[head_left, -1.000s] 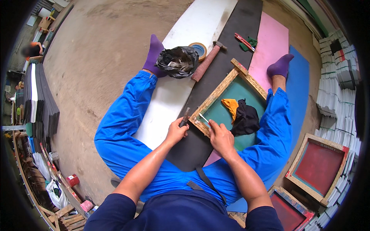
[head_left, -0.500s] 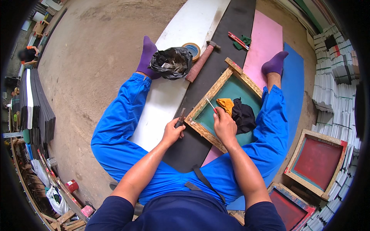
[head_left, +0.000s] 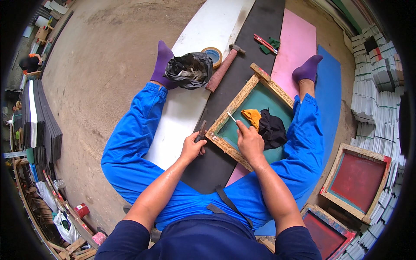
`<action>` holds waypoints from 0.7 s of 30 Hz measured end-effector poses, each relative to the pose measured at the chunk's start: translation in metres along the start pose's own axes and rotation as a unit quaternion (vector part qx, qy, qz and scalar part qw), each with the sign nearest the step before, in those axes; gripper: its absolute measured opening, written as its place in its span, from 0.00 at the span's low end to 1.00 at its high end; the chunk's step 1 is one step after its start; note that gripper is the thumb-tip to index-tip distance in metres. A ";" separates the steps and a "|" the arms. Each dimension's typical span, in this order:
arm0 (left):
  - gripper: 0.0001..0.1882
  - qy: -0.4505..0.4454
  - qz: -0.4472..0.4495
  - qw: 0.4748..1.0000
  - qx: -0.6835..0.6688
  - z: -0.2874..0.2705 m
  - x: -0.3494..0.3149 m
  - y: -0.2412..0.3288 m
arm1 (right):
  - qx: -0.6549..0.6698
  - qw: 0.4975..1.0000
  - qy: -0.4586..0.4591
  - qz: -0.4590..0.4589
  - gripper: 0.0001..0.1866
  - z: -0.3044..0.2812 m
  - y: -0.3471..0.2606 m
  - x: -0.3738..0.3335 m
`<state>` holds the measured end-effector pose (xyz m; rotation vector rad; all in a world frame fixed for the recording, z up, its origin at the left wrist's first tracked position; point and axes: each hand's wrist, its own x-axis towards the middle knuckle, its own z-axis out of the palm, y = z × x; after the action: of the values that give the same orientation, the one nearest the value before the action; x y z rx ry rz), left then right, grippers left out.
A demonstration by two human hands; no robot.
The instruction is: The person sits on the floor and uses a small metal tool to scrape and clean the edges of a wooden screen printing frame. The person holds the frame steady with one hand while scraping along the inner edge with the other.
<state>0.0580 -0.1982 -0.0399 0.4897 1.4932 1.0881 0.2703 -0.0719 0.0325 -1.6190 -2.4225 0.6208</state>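
Note:
My left hand [head_left: 192,147] is closed around a dark-handled tool with a narrow brownish metal end [head_left: 202,131], beside the near left corner of a wooden screen frame [head_left: 234,103]. My right hand [head_left: 250,142] grips a slim screwdriver [head_left: 232,117], its handle mostly covered by my fingers. The screwdriver's tip points at the frame's left rail; whether it touches the wood I cannot tell. Green mesh [head_left: 256,96] spans the frame, which lies between my legs. On the mesh, right of my right hand, are a yellow cloth [head_left: 251,116] and a black cloth [head_left: 272,130].
Beyond the frame lie a hammer with a wrapped handle [head_left: 222,71], a tape roll [head_left: 212,55], a black plastic bag [head_left: 189,70] and a red cutter knife [head_left: 264,43]. At right, more screen frames [head_left: 356,182] lean near stacked white bundles [head_left: 373,97]. A person [head_left: 31,63] is far left.
My right hand has moved slightly left, and the screwdriver's tip now sits nearer the frame's left rail. My left hand keeps its grip. The whole view has shifted a little.

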 end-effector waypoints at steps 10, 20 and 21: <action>0.22 -0.002 -0.014 1.000 0.000 0.000 -0.001 0.004 | -0.004 1.000 -0.001 0.005 0.19 -0.002 -0.003 0.007; 0.22 -0.005 -0.015 1.000 0.005 0.000 0.000 0.004 | -0.023 0.999 -0.023 0.001 0.18 -0.003 -0.011 0.002; 0.21 -0.005 -0.014 1.000 0.002 0.000 0.000 0.004 | -0.024 0.999 -0.023 -0.001 0.18 -0.003 -0.010 0.002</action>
<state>0.0569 -0.1966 -0.0368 0.4761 1.4902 1.0596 0.2617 -0.0724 0.0392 -1.6387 -2.4904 0.6100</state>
